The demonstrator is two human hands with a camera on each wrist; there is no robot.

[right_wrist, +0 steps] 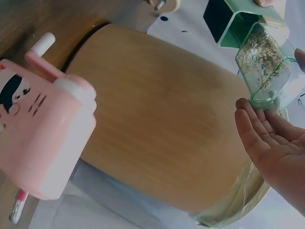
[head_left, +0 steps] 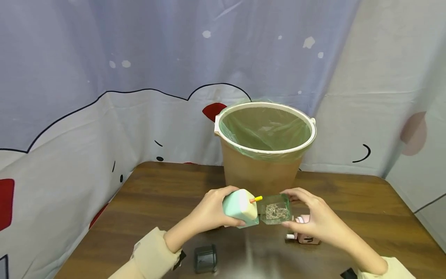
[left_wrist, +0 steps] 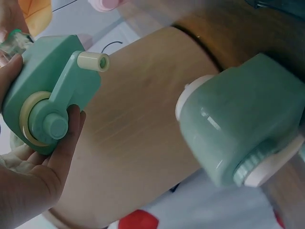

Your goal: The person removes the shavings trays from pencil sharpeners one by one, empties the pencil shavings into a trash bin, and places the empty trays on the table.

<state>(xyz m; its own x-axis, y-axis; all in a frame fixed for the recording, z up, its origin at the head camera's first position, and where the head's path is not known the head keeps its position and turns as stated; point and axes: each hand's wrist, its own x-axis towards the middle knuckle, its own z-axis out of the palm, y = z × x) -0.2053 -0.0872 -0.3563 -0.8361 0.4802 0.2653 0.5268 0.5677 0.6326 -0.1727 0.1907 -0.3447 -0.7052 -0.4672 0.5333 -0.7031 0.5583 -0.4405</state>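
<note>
Before a lined bin on the wooden table, left hand grips a green sharpener while right-hand fingers pinch its shavings drawer, pulled out, still unemptied.

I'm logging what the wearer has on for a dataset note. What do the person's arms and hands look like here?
Both hands, left hand and right hand, are bare, with no gloves or rings visible. Each arm wears a cream-coloured long sleeve ending at the wrist. A dark object, probably the wrist camera mount, sits at the left cuff.

Green sharpener, shavings drawer out
</note>
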